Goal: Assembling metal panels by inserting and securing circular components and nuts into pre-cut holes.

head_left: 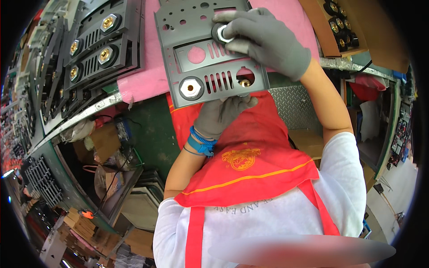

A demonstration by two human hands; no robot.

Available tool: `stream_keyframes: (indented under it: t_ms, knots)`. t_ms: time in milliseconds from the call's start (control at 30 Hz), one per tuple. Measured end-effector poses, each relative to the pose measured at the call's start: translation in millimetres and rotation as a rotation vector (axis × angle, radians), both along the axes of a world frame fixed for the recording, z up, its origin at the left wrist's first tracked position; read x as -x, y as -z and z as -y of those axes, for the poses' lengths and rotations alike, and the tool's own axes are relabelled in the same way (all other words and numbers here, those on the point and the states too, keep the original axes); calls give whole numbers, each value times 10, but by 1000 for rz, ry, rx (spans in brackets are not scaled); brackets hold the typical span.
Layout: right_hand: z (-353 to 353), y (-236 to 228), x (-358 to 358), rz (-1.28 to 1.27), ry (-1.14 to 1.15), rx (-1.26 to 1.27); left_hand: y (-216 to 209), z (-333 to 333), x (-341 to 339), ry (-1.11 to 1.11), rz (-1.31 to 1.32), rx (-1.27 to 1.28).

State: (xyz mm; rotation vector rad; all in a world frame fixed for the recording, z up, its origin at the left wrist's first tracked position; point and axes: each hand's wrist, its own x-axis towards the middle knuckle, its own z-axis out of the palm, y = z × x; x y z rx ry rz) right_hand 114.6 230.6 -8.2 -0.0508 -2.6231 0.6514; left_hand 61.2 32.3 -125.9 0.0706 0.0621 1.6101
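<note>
A dark grey metal panel [212,67] with slots and round holes extends over the pink-covered table's near edge. At its lower left corner sits a silver hex nut [191,89] on a black ring with a brass centre. My left hand [219,117], in a grey glove, reaches under the panel's near edge, its fingers partly hidden. Above it, a brass fitting [244,83] shows in the lower right hole, apparently held from below. My gloved right hand [272,42] is over the panel's upper right, fingers closed around another hex nut with a black ring [218,34].
Stacked panels with fitted brass-and-nut parts [105,54] stand at the left. A cardboard box [325,33] at the upper right holds several black rings with brass centres. Pink sheeting [138,85] covers the table. Below are shelves with cartons and bags [103,140].
</note>
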Motion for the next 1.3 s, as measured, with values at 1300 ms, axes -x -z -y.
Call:
stream_keyframes:
  t_ms: [1300]
  knots:
    - [284, -463, -424, 156, -189, -270, -915, -123, 141, -117, -514, 487]
